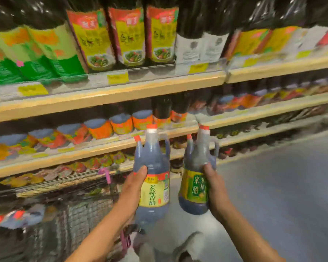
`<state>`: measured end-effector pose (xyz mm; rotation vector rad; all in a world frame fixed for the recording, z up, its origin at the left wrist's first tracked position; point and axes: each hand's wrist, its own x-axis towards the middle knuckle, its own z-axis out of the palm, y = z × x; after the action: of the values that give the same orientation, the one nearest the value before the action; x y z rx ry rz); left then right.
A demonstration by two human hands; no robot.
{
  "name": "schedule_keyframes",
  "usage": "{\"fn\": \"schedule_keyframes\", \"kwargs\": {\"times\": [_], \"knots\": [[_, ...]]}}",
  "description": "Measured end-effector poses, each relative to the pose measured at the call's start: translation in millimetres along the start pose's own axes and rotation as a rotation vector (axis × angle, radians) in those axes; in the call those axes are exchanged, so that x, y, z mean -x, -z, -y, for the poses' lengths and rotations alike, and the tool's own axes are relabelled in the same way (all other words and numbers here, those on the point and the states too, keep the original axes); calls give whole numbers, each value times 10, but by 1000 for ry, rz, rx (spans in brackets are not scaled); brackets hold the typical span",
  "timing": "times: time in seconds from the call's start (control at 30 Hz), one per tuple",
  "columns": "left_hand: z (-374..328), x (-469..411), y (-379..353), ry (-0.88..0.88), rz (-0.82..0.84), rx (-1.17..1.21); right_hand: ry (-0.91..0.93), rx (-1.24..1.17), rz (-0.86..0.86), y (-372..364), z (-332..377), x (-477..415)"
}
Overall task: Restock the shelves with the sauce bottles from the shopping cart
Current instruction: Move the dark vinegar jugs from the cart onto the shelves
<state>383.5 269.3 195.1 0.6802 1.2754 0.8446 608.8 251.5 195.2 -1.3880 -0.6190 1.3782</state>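
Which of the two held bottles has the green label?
The right bottle, gripped by the right hand; the left bottle, in the left hand, has a yellow label.

Glossy plastic bottles [152,163]; wire-mesh metal cart [80,208].

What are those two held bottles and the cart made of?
The yellow-label bottle and green-label bottle: probably clear glossy plastic; moulded loop handles, dark liquid shows through. The cart: apparently metal wire; thin grid mesh, though blurred.
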Motion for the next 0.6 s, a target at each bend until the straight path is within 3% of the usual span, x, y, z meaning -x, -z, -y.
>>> {"fn": "schedule_keyframes", "kwargs": {"times": [0.6], "knots": [[532,163,-3348,23,566,-308,121,-201,-618,3071,423,892]]}}
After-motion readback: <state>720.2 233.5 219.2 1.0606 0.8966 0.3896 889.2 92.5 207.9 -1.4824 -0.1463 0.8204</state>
